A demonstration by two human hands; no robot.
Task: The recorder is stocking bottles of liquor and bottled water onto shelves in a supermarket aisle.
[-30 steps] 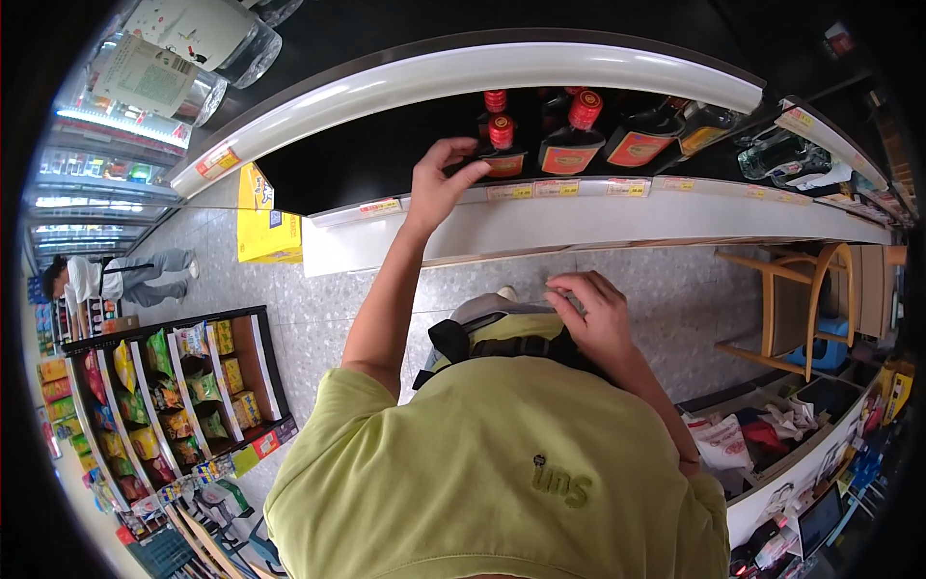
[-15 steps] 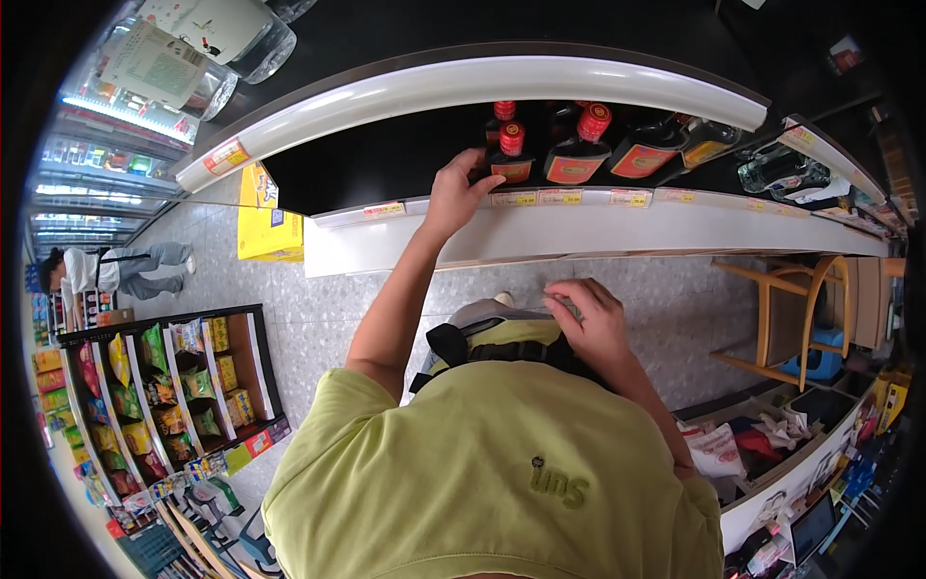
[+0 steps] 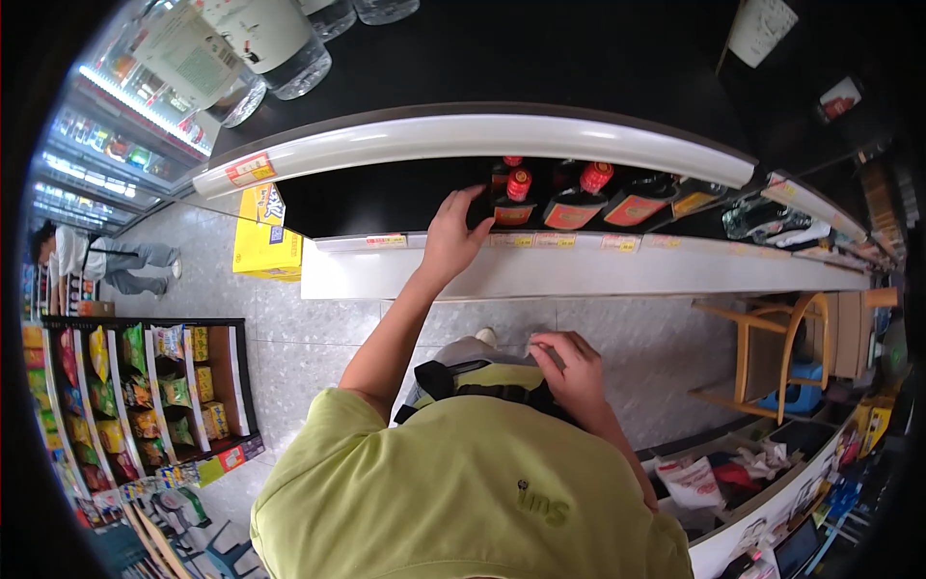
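Observation:
My left hand (image 3: 456, 232) reaches onto the lower black shelf with thumb and fingers apart. Its fingertips are right beside a dark bottle with a red cap and red label (image 3: 514, 205); whether they touch it I cannot tell. Another red-capped bottle (image 3: 504, 170) stands behind that one. Farther right are a similar bottle (image 3: 576, 205) and a dark bottle with a red label (image 3: 640, 205), its top hidden under the upper shelf. My right hand (image 3: 573, 374) hovers by the black waist bag (image 3: 492, 386), loosely curled with a gap between thumb and forefinger; nothing shows in it.
The white upper shelf edge (image 3: 482, 135) overhangs the bottles. Large clear bottles (image 3: 265, 43) stand above left. Below are a yellow carton (image 3: 265, 246), a snack rack (image 3: 145, 396) and a wooden chair (image 3: 752, 357). At the far left a person (image 3: 106, 256) bends toward shelves.
The whole view has shifted, so the shelf and bottles appear lower. My left hand has opened slightly and sits a little left of the front bottle. My right hand stays near my waist.

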